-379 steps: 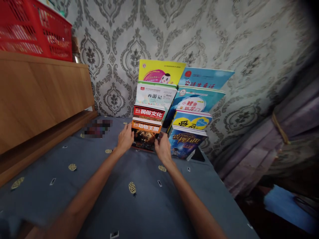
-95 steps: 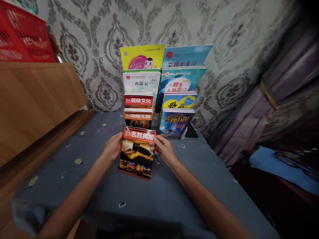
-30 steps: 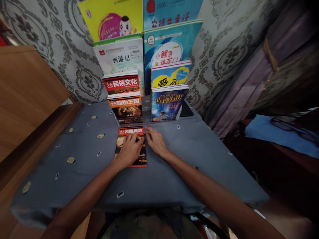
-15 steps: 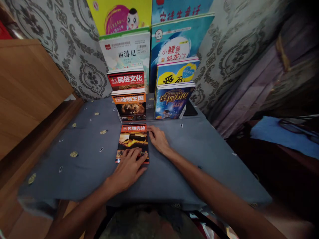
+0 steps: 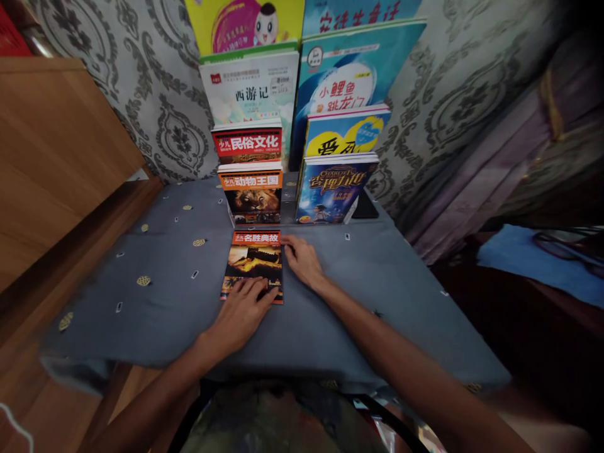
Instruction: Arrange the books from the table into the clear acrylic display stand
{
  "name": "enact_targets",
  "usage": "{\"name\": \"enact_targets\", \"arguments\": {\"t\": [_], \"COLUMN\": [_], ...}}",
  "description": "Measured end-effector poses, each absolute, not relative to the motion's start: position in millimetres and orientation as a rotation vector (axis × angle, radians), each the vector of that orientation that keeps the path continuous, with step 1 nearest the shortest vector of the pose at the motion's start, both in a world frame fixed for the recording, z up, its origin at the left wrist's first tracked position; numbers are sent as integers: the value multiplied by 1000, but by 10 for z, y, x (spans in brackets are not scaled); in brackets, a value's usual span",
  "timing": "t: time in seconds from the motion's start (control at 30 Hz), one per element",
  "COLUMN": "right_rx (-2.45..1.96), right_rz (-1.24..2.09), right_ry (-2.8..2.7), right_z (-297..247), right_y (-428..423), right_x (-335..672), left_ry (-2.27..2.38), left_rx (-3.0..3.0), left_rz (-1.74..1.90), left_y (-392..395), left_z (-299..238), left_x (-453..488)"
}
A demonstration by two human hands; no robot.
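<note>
A book with an orange title band and a Great Wall picture [image 5: 255, 258] lies flat and closed on the cloth-covered table. Across its lower part rests my left hand [image 5: 245, 308], fingers spread on the cover. My right hand [image 5: 304, 263] lies on the cloth at the book's upper right side, fingers stretched towards its edge and the fingertips at or touching it. Just behind stand a lion-cover book [image 5: 252, 198] and, to its right, a blue book [image 5: 330, 189], each at the front of a row of upright books.
Further back stand a red-banded book [image 5: 250, 143], a pale book [image 5: 250, 88], a yellow-and-blue book [image 5: 349, 132] and a teal book [image 5: 363, 66]. A patterned curtain [image 5: 179, 126] hangs behind. A wooden cabinet [image 5: 56, 157] is on the left. Blue fabric [image 5: 533, 258] lies at right.
The camera view has shifted slightly, so the scene sits a little further right. Both hands stay in nearly the same place at the book, the left slightly lower on its cover.
</note>
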State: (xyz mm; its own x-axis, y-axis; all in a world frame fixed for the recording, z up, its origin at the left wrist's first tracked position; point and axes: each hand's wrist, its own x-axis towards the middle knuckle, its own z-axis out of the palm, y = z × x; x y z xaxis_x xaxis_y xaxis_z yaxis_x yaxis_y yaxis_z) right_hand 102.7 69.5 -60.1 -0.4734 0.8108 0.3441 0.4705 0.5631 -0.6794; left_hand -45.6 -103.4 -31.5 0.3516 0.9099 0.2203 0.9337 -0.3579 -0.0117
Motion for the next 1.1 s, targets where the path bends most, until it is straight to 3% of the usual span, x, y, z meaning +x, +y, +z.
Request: {"name": "enact_targets", "arguments": {"t": [0.43,0.93,1.1], "right_rx": [-1069,-1059,-1067], "right_rz": [645,693,715], "right_ry": [-2172,-2143,-2113], "right_z": [-598,-570,-571], "right_y": [690,690,700], "right_x": [1027,1035,1035], "left_ry": [-1773,-1717,-1683], "left_rx": [-2256,-2395,-2403], "left_rz": [-401,-144,-211], "left_y": [-1379,-936,-949], "left_z": [-301,-321,-299], "left_x": [-991,-670,-701]}}
